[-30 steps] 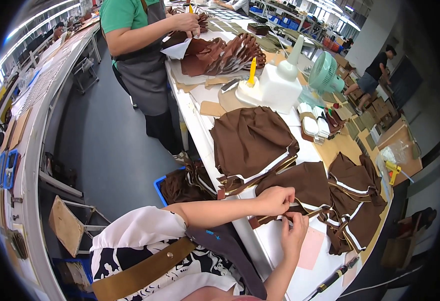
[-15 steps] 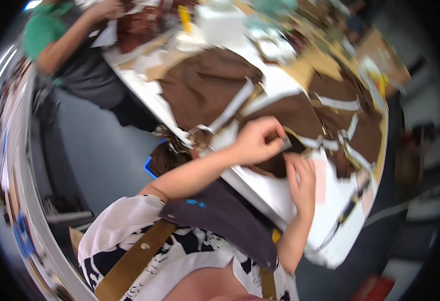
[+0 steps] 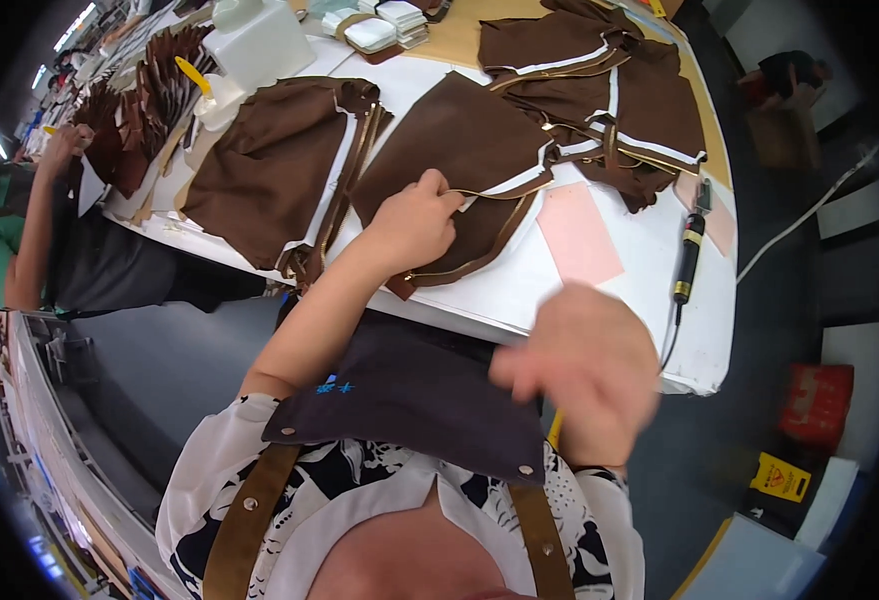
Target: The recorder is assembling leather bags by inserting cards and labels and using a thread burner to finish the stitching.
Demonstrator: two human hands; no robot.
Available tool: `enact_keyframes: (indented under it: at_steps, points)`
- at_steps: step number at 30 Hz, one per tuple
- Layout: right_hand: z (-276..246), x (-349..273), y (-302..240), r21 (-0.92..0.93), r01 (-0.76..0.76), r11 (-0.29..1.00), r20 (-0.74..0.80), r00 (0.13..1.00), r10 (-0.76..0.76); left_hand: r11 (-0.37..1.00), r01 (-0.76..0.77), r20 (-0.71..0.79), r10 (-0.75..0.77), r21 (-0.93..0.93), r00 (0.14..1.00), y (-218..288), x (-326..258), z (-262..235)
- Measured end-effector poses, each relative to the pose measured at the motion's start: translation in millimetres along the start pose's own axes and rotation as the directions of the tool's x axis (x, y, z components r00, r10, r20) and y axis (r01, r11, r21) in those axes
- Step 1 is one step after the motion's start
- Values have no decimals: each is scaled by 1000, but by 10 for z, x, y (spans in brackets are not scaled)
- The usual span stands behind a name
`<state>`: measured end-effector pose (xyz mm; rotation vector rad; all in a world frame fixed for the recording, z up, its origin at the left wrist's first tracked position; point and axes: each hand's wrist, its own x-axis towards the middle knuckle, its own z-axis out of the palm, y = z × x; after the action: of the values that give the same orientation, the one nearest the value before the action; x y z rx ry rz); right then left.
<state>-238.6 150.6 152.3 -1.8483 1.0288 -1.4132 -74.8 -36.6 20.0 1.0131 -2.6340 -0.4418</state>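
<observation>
My left hand is closed, its thumb and fingers pinching the edge of a brown fabric piece with a gold zipper and a white strip. A pale sliver shows beside the fingertips; what it is I cannot tell. Below the zipper, the piece gapes and a second zippered edge curves toward the table's front. My right hand is raised above the table's front edge, away from the fabric and smeared by motion. On the left lies another brown zippered piece, bunched up. More brown zippered pieces are heaped at the far right.
Pink sheets and a corded black pen-like tool lie on the white table. Behind are a white container, stacked white pieces and a yellow-handled brush. At left, a co-worker's hand touches brown pieces.
My view has swung and sharpened. My right hand has drawn back from the fabric toward me. My left hand, earlier holding up a small greyish piece, is now down at the zippered edge.
</observation>
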Motion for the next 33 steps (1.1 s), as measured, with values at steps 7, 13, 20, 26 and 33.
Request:
enact_keyframes:
  at_steps: [7, 13, 20, 26, 33]
  points:
    - [210, 267, -906, 115, 143, 983, 83, 985, -153, 998, 4, 110, 3, -64, 994, 22, -20, -22]
    - [40, 529, -817, 94, 210, 973, 467, 854, -230, 999, -28, 172, 24, 24, 985, 149, -157, -194]
    - [-300, 59, 441, -494, -250, 833, -112, 968, 223, 984, -144, 218, 165, -108, 962, 12, -12, -165]
    - [-507, -413, 1512, -813, -560, 161, -463, 789, 405, 905, 199, 227, -118, -376, 967, 100, -75, -37]
    - [-816, -442, 1734, -537, -775, 335, -508, 613, 605, 778, 143, 21, -165, -611, 986, 118, -50, 165]
